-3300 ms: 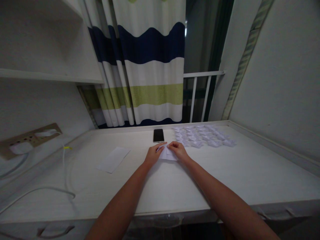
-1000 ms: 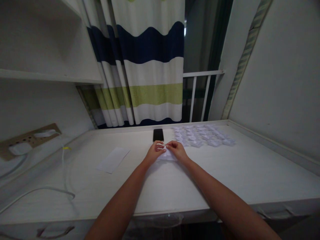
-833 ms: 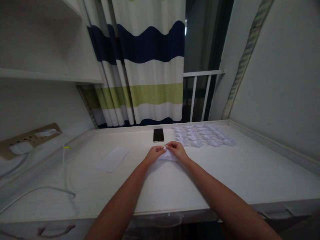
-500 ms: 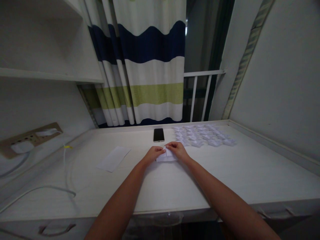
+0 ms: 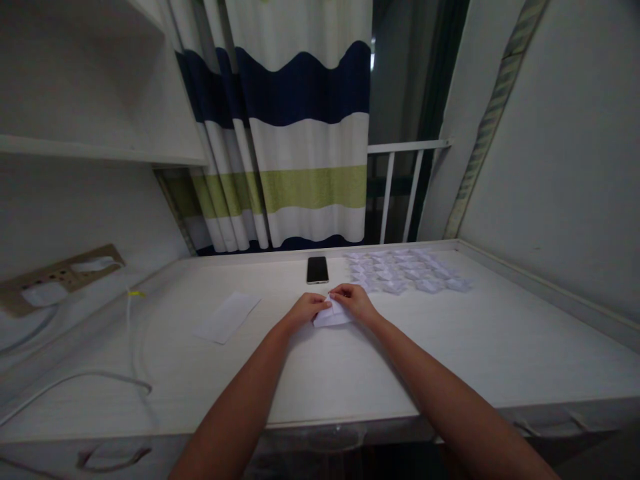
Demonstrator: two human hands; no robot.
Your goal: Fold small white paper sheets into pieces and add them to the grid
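Note:
A folded sheet of white paper point(image 5: 332, 317) is held between both hands, just above or on the desk. My left hand point(image 5: 306, 309) pinches its left upper edge, thumb on top. Opposite it, my right hand point(image 5: 354, 301) grips the upper right part, its fingertips close to the left thumb. Part of the paper is hidden behind the fingers. Behind the hands lies a dark smartphone point(image 5: 317, 270). Rows of several folded white paper pieces point(image 5: 405, 272) are laid out at the back right.
Flat white paper sheets point(image 5: 229, 317) lie on the desk point(image 5: 500, 353) to the left. A white cable point(image 5: 90, 375) runs along the left side, below a power strip point(image 5: 60, 280). A striped curtain point(image 5: 310, 147) hangs behind the desk.
The folded paper has tilted slightly, its lower edge now slanting up to the right. Both hands keep their grip and have barely moved.

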